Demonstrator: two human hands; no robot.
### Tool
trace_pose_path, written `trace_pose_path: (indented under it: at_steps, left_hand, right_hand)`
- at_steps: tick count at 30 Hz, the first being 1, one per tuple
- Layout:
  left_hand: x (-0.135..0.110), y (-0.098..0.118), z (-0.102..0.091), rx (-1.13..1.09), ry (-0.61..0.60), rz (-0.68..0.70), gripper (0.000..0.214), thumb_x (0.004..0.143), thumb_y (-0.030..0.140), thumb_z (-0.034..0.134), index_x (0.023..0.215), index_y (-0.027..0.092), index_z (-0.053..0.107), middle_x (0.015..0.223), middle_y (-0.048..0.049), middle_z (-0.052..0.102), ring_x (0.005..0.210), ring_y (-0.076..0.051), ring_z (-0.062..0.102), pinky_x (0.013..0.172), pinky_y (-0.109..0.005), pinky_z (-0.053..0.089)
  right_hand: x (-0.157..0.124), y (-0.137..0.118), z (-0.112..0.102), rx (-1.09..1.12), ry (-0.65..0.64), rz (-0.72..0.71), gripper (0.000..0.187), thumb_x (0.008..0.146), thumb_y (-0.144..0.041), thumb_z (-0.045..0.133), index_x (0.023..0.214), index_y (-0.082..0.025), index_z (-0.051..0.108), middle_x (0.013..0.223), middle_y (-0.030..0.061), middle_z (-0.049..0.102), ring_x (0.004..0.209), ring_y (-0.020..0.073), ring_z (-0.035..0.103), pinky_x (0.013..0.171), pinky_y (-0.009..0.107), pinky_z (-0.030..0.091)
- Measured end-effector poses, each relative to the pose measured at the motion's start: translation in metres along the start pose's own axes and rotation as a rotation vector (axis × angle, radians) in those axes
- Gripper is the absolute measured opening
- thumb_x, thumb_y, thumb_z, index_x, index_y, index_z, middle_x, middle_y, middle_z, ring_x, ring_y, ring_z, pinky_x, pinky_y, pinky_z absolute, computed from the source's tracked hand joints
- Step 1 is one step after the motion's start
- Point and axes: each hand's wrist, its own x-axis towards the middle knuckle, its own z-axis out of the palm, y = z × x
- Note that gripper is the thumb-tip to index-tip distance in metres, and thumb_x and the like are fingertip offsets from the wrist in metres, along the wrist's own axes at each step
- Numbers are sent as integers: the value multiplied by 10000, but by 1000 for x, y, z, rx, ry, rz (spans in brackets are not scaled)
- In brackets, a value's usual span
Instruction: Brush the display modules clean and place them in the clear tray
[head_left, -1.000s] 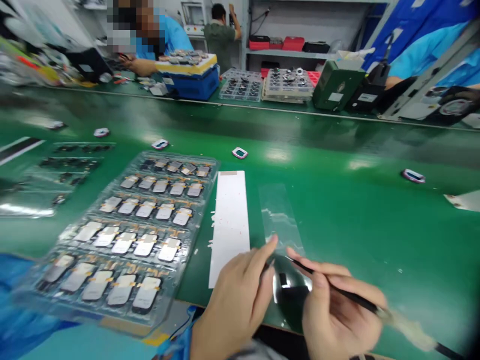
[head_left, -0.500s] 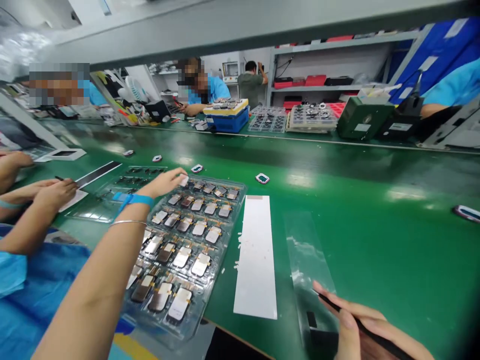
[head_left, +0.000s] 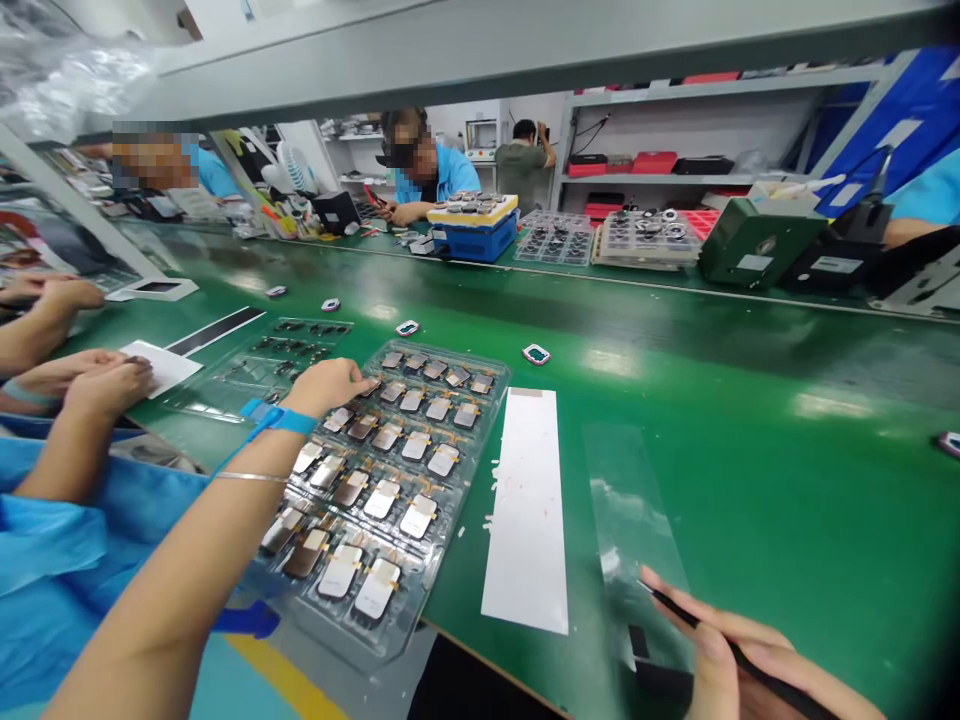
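My left hand (head_left: 334,387) reaches over the clear plastic tray (head_left: 420,600), its thumb and fingers pinched on a small display panel (head_left: 371,386) at the left of the second row from the back. That panel is mostly hidden by the fingertips. Rows of similar silver-backed panels (head_left: 377,588) with orange flex cables fill the tray's pockets. In my right hand (head_left: 739,655), at the lower right, are slim black tweezers (head_left: 697,622), held like a pen. Their tip points left over a clear plastic film (head_left: 637,520) with a black strip at its near end.
A white strip (head_left: 527,520) lies right of the tray, with small white bits beside it. Several small frames (head_left: 536,354) sit farther back on the green table (head_left: 810,480). At left, a co-worker's hands (head_left: 112,385) hold a white sheet (head_left: 169,368). A grey beam (head_left: 480,60) crosses above.
My left hand has gone from the back-left panel, now lying in its pocket, to the one in the row nearer me. The view has shifted slightly left. My right hand keeps its hold.
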Motion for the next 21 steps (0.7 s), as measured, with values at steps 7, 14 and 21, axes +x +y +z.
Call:
trace_pose_path:
  at_steps: [7,14,21]
  left_hand:
    - [-1,10,-2,-90,-150,-19,287,941,379,636,1078,128,661,1072,-53,683,935,-229,677,807,-389,574]
    - [-32,28,-24,-230,29,110,354,948,441,585,879,94,609,833,15,653,841,-211,634,753,-304,521]
    - [-175,104,-6,-583,-17,708,215,885,415,603,836,218,531,922,-4,725,842,-158,656,723,-254,513]
  right_hand:
    - [2,-2,-2,-10,-68,-86,250,751,-61,757,827,-197,560,739,26,721,660,224,750,577,355,656]
    - [9,4,-15,70,-72,1,241,815,-90,725,912,-195,531,787,24,725,729,227,766,657,383,670]
    - [36,8,-59,-184,-371,259,139,866,-231,717,929,-191,600,854,43,730,781,176,764,671,252,635]
